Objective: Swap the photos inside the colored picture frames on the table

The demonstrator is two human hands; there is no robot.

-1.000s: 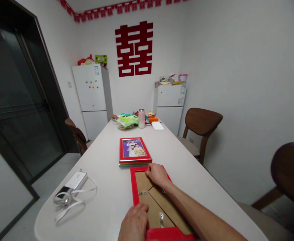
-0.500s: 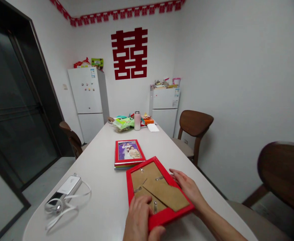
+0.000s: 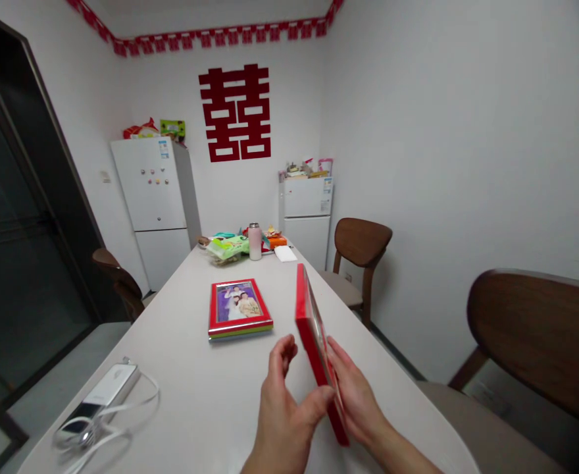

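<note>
A red picture frame [image 3: 312, 332] stands on edge above the white table [image 3: 195, 395], tilted nearly upright. My left hand [image 3: 284, 408] grips its near lower edge with the thumb against it and the fingers loosely raised. My right hand [image 3: 356, 395] lies along the frame's right face, supporting it. A stack of framed photos [image 3: 238, 308], red on top, lies flat further along the table.
A power bank with a white cable [image 3: 95, 405] lies near the table's left edge. Snacks and a pink flask [image 3: 254, 241] sit at the far end. Brown chairs [image 3: 361, 253] stand to the right, another chair [image 3: 114, 280] to the left. Two white fridges [image 3: 154, 197] line the back wall.
The frame went from lying back-up on the table to being lifted and turned up on edge. My right hand slid from its top edge to its right side.
</note>
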